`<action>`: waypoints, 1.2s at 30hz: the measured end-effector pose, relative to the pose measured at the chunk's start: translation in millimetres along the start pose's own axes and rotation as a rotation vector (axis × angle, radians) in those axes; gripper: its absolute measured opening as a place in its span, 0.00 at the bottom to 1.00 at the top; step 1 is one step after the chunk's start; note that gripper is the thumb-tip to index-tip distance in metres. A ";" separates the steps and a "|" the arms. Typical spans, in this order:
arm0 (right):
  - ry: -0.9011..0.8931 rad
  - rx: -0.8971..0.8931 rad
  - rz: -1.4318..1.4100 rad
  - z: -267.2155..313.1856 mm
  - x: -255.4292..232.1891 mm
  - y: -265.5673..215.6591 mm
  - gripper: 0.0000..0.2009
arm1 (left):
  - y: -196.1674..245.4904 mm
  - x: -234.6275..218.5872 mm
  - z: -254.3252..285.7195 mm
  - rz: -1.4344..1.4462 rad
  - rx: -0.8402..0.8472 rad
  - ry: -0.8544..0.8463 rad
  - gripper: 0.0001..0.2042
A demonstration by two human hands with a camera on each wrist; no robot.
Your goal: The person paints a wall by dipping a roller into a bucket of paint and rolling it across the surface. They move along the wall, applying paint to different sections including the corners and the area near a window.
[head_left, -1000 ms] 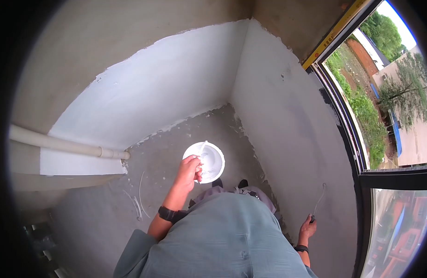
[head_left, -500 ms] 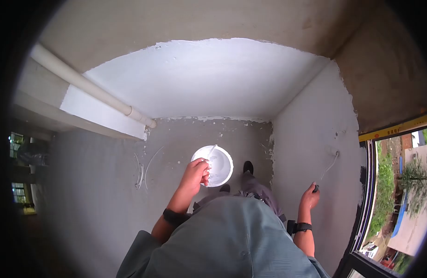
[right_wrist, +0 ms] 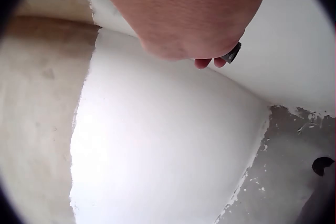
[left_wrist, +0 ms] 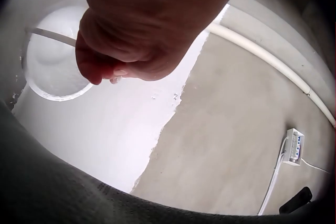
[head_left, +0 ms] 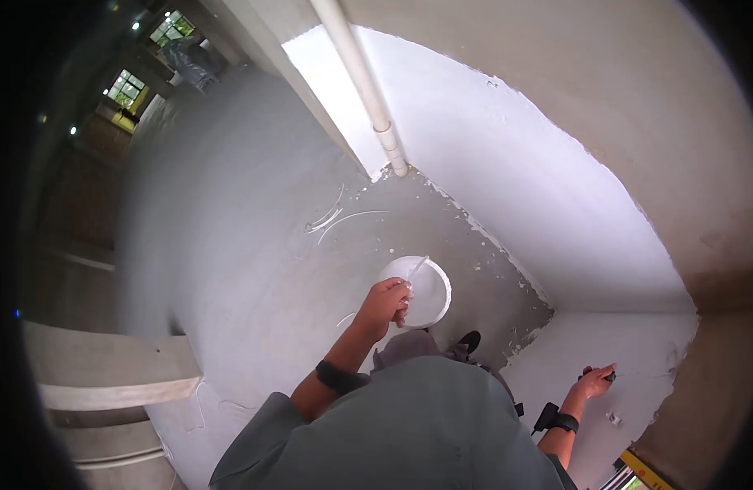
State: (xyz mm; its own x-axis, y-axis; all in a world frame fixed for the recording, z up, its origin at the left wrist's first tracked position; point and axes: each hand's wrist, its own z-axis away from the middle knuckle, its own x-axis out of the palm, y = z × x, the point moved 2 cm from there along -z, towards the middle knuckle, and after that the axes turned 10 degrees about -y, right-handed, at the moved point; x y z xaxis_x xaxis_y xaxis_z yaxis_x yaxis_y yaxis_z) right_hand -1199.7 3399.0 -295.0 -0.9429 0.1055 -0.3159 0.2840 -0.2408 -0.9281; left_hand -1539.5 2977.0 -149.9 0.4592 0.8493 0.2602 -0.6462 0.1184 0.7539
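My left hand [head_left: 384, 306] grips the white handle [head_left: 418, 268] of a round white bucket [head_left: 442, 298], over the floor beside my legs. From the left wrist, the handle [left_wrist: 53, 36] runs from the bucket rim [left_wrist: 52, 97] into the curled fingers of the hand [left_wrist: 142, 29]. What fills the bucket is hard to make out. Away to the right, my right hand [head_left: 590, 384] holds a dark tool handle [head_left: 610, 377] near the white-coated wall. In the right wrist view the handle's end [right_wrist: 231, 54] sticks out past the hand [right_wrist: 194, 19]; the tool's other end is hidden.
A pale pipe [head_left: 358, 69] runs down beside the white-coated wall [head_left: 515, 155]. Thin white strips [head_left: 335, 219] lie on the grey floor [head_left: 229, 204]. One dark shoe [head_left: 471, 340] shows below the bucket. A small white box [left_wrist: 294, 147] with wires is on the bare wall.
The head view has turned left, so the pipe and open floor now fill more of it and the window has mostly left. Both hands keep their holds, and the bucket stays beside my legs.
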 end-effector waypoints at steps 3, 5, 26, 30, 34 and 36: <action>0.006 -0.021 0.060 -34.2 11.2 -27.1 0.32 | 2.6 -3.3 3.4 0.058 0.031 0.030 0.04; 0.016 -0.009 0.142 -41.1 10.7 -40.8 0.33 | -0.8 -7.9 5.6 0.078 0.028 0.045 0.04; 0.108 0.254 0.837 177.4 -155.3 117.1 0.31 | 1.2 -30.3 -70.4 0.049 -0.060 -0.128 0.05; 0.091 0.299 0.909 214.4 -166.1 106.8 0.30 | 8.7 -23.8 -84.0 0.026 -0.082 -0.161 0.06; 0.117 0.273 0.909 179.6 -146.9 90.8 0.31 | 6.3 -21.2 -86.2 0.037 -0.090 -0.138 0.06; 0.149 0.215 0.931 138.2 -125.1 80.1 0.32 | 5.7 -22.6 -88.5 0.047 -0.098 -0.115 0.05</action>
State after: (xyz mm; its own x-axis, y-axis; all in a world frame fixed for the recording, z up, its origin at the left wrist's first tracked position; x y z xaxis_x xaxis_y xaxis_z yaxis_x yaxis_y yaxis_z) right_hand -1083.1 3233.1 -302.6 -0.3199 -0.0991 -0.9423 0.8544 -0.4600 -0.2416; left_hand -1607.5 3004.1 -204.9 0.4901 0.7914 0.3654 -0.7226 0.1344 0.6781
